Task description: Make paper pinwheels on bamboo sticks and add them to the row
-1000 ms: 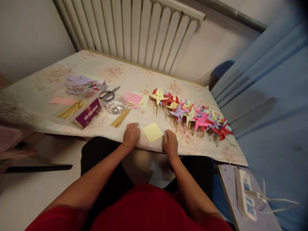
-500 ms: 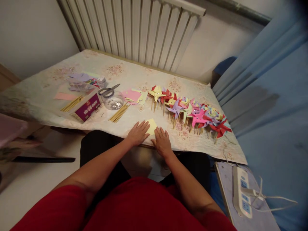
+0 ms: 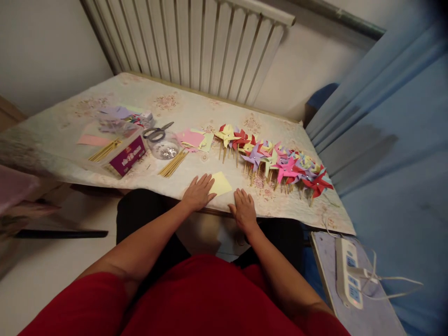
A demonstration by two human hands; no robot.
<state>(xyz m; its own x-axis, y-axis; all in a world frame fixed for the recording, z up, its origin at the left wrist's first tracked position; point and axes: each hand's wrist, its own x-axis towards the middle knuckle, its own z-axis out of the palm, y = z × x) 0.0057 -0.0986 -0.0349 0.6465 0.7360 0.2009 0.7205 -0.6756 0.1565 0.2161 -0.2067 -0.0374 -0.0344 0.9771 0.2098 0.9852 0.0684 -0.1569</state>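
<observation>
Head view: left hand (image 3: 199,192) lies flat, fingers spread, on yellow paper (image 3: 220,183); right hand (image 3: 244,208) flat beside it on the table (image 3: 182,109).

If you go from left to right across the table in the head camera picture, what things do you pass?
Purple box → scissors → clear bowl of sparkly bits → pink paper → yellow paper square → row of colourful pinwheels.

Yellow paper square (image 3: 221,183) flat near table edge
</observation>
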